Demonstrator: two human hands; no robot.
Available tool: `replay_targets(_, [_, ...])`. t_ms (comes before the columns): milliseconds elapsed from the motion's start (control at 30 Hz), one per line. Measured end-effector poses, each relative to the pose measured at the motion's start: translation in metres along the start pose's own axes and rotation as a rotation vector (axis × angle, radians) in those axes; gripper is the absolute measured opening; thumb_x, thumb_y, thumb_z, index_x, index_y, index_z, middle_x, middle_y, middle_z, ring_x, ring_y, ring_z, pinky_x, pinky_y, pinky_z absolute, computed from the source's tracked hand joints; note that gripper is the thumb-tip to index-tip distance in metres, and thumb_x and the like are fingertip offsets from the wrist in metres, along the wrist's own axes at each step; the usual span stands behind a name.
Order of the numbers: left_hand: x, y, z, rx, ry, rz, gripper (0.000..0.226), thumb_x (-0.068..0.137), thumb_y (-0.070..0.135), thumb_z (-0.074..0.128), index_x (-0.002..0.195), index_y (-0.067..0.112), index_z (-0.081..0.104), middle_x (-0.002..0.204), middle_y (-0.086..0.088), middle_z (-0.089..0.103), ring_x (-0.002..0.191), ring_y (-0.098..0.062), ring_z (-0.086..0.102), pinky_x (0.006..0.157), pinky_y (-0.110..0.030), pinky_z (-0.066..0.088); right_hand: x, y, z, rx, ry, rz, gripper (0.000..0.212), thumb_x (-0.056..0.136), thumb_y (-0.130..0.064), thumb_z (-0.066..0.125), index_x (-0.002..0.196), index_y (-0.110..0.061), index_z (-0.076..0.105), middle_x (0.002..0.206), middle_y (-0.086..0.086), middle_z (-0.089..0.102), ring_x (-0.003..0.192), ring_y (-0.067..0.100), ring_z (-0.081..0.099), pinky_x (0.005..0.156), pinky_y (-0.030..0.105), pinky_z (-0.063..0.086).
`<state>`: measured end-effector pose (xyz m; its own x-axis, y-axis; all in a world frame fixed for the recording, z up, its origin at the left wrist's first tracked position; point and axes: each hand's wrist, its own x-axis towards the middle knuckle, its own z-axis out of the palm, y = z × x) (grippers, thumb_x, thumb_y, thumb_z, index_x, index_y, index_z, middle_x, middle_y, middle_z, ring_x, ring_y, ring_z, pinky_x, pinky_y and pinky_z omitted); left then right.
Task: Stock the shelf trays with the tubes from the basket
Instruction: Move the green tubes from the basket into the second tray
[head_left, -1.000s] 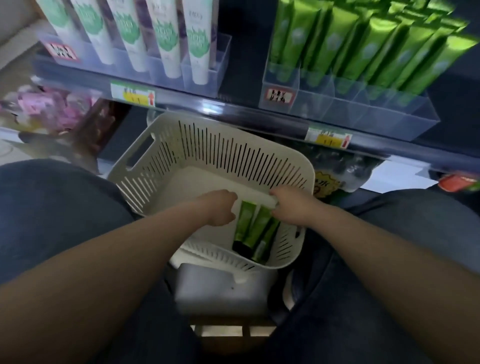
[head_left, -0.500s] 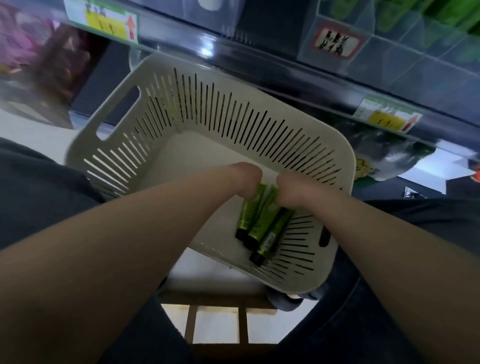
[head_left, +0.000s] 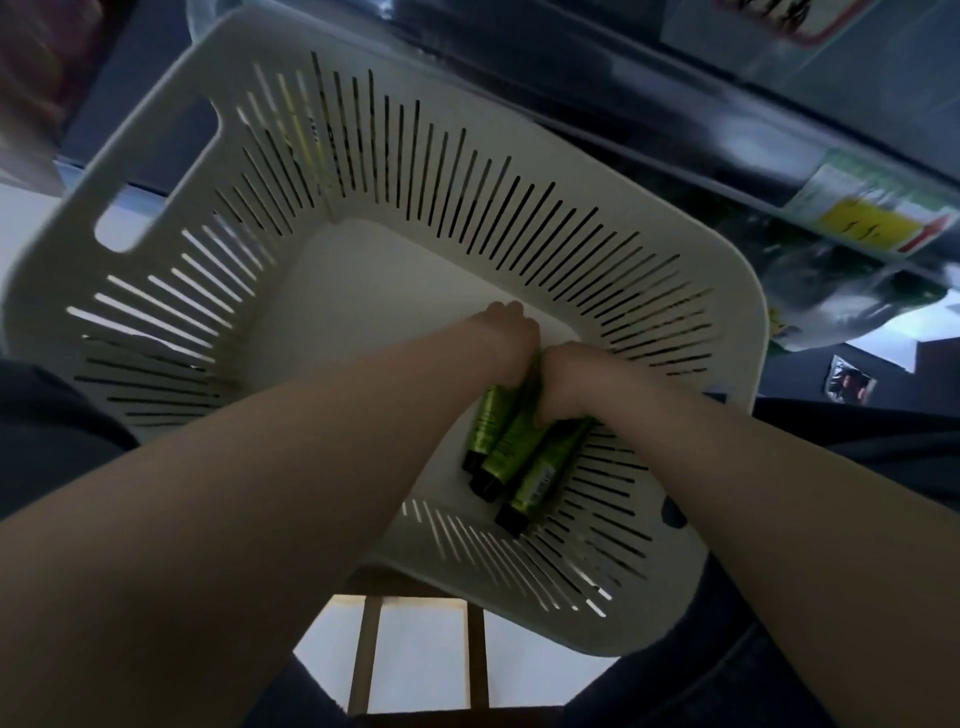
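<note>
Both hands are working down inside the basket (head_left: 156, 171).

Beyond the basket, the dark shelf edge (head_left: 649, 140) is carrying a yellow price label (head_left: 872, 218). In the basket's near right corner, the left hand (head_left: 506, 338) is curling closed on the green tubes (head_left: 511, 447); just right, the right hand (head_left: 571, 379) is clasping them too, black caps pointing back.

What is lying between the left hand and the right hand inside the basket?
In the head view, the green tubes lie between the left hand and the right hand, both pressed against the bundle over the basket floor.
</note>
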<state>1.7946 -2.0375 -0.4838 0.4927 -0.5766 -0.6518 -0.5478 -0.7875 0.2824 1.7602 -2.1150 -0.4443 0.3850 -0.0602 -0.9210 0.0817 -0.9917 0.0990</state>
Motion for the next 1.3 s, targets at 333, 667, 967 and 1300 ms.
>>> replay_targets(333, [-0.004,-0.002,0.000,0.016,-0.085,0.010,0.020,0.093,0.011,0.049,0.110,0.003,0.055,0.117,-0.015,0.053,0.113,-0.026,0.051,0.089,-0.031,0.046,0.008,-0.009,0.008,0.109,0.040,-0.015,0.037,0.091,-0.019,0.059,0.125,-0.005,0.053,0.110,0.009,0.059,0.084,0.016,0.051,0.069,0.023,0.043])
replay_targets(667, [-0.012,-0.007,-0.005,0.021,-0.124,-0.015,0.016,0.093,0.007,0.049,0.102,-0.001,0.060,0.068,-0.004,0.042,0.095,-0.025,0.060,0.087,-0.031,0.048,0.027,-0.011,0.009,0.311,0.192,0.009,0.017,0.096,-0.008,0.046,0.087,-0.009,0.061,0.066,0.001,0.039,0.057,0.009,0.035,0.046,0.020,0.028])
replay_targets(967, [-0.024,-0.025,-0.009,-0.268,-0.076,-0.116,0.013,0.086,0.014,0.060,0.077,0.005,0.063,0.079,-0.008,0.063,0.066,-0.018,0.060,0.059,-0.025,0.050,0.015,-0.007,0.001,0.459,0.245,0.035,0.021,0.092,-0.014,0.054,0.111,-0.005,0.060,0.095,0.009,0.056,0.081,0.017,0.052,0.054,0.023,0.042])
replay_targets(1300, [-0.080,-0.023,-0.024,-0.368,0.144,-0.108,0.029,0.085,0.010,0.063,0.113,0.007,0.068,0.113,-0.010,0.067,0.098,-0.022,0.064,0.086,-0.034,0.055,-0.038,-0.005,0.004,0.637,0.476,-0.104,0.022,0.089,-0.007,0.055,0.105,-0.005,0.070,0.110,0.011,0.066,0.096,0.026,0.064,0.087,0.037,0.054])
